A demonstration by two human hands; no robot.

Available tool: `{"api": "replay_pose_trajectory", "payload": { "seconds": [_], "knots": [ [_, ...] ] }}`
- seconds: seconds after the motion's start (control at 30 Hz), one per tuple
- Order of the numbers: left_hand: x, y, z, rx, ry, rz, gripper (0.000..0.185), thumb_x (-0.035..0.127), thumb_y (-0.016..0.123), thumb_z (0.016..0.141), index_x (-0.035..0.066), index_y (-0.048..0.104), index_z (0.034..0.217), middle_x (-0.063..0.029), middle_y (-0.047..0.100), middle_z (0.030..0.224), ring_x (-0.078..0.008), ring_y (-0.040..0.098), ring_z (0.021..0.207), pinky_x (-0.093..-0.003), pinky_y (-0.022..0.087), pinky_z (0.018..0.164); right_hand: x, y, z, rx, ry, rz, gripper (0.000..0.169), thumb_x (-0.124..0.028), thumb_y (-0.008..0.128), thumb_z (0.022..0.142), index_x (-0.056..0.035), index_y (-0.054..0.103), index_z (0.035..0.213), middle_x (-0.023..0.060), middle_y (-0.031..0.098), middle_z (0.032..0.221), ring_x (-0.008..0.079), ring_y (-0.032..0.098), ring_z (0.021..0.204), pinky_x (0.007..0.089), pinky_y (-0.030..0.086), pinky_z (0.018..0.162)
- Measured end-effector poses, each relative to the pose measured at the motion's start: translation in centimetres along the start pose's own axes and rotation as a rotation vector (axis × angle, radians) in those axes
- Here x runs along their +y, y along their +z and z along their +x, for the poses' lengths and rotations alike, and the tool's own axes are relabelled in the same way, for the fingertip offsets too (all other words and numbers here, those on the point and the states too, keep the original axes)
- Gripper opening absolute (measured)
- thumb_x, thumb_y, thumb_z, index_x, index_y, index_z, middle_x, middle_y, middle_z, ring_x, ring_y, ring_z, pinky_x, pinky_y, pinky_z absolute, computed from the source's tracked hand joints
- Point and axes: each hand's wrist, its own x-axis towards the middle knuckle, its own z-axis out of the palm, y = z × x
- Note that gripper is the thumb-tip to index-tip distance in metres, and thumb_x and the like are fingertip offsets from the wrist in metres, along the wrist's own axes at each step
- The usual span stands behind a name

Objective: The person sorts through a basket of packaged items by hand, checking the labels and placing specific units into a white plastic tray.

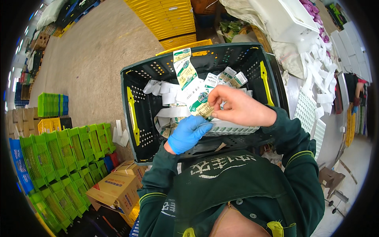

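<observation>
A strip of printed green, white and yellow labels [186, 74] runs from the far rim of a dark plastic crate [197, 151] down to my hands. My left hand [189, 134], in a blue glove, is closed on the strip's near end. The thumb and curled fingers of my bare right hand [239, 105] pinch the strip's right edge; the exact contact is partly hidden. Beside the glove, a sheet of small green-printed labels [234, 129] lies across the crate's near side. Loose label pieces [238, 79] and curled white backing strips [169, 96] fill the crate's middle.
Yellow crates [168, 17] are stacked beyond. At right, a steel table [328, 133] bears a white tub [287, 20], tangled white strips [316, 68] and label sheets [305, 108]. Green crates [62, 151] and a cardboard box [118, 189] stand at left. A person [356, 91] is far right.
</observation>
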Motion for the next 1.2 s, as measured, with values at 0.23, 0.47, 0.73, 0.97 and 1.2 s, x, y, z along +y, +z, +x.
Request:
{"api": "replay_pose_trajectory", "payload": {
  "seconds": [0.23, 0.47, 0.73, 0.97, 1.2],
  "knots": [
    [0.7, -0.1, -0.1, 0.079, 0.075, 0.109, 0.017, 0.019, 0.064, 0.087, 0.002, 0.065, 0.085, -0.01, 0.058, 0.069, -0.0217, 0.056, 0.063, -0.0333, 0.044, 0.059, 2.7, 0.8, 0.5, 0.212, -0.321, -0.461, 0.022, -0.004, 0.058, 0.081, -0.003, 0.051, 0.102, 0.0135, 0.047, 0.098, 0.0328, 0.053, 0.088, 0.0372, 0.046, 0.072],
    [-0.6, -2.4, -1.8, 0.416, -0.067, -0.285, 0.014, 0.012, 0.063, 0.088, 0.0, 0.061, 0.081, 0.0001, 0.055, 0.073, -0.0066, 0.048, 0.066, -0.0218, 0.041, 0.062, 3.8, -4.8, -6.0, 0.295, -0.161, -0.47, 0.043, -0.005, 0.069, 0.078, -0.001, 0.057, 0.119, 0.0099, 0.061, 0.095, 0.0179, 0.059, 0.08, 0.0265, 0.047, 0.067],
    [-0.3, -2.0, -0.6, 0.432, -0.069, -0.592, 0.019, 0.014, 0.061, 0.091, 0.0, 0.062, 0.103, -0.0075, 0.066, 0.1, -0.0115, 0.06, 0.089, -0.0251, 0.047, 0.083, 5.8, -3.7, -7.3, 0.287, 0.033, 0.266, 0.029, -0.005, 0.061, 0.088, 0.0012, 0.06, 0.116, 0.0001, 0.061, 0.09, 0.0042, 0.051, 0.075, 0.0194, 0.042, 0.066],
    [-1.1, -2.1, -0.9, 0.415, -0.03, -0.561, 0.017, 0.013, 0.06, 0.091, -0.001, 0.061, 0.1, -0.0134, 0.066, 0.106, -0.0147, 0.06, 0.096, -0.0298, 0.045, 0.092, 5.6, -3.1, -7.7, 0.294, 0.016, 0.306, 0.023, -0.006, 0.062, 0.088, 0.0025, 0.061, 0.11, 0.0003, 0.06, 0.086, 0.0051, 0.054, 0.078, 0.0204, 0.044, 0.067],
    [-1.8, -1.7, -1.3, 0.521, -0.045, -0.522, 0.013, 0.015, 0.061, 0.091, 0.002, 0.06, 0.091, -0.0079, 0.066, 0.097, -0.0098, 0.056, 0.086, -0.0257, 0.044, 0.083, 6.0, -2.7, -7.5, 0.337, 0.107, 0.404, 0.021, -0.005, 0.063, 0.088, 0.0026, 0.06, 0.107, 0.002, 0.061, 0.085, 0.0055, 0.056, 0.075, 0.0207, 0.046, 0.066]
  ]
}}
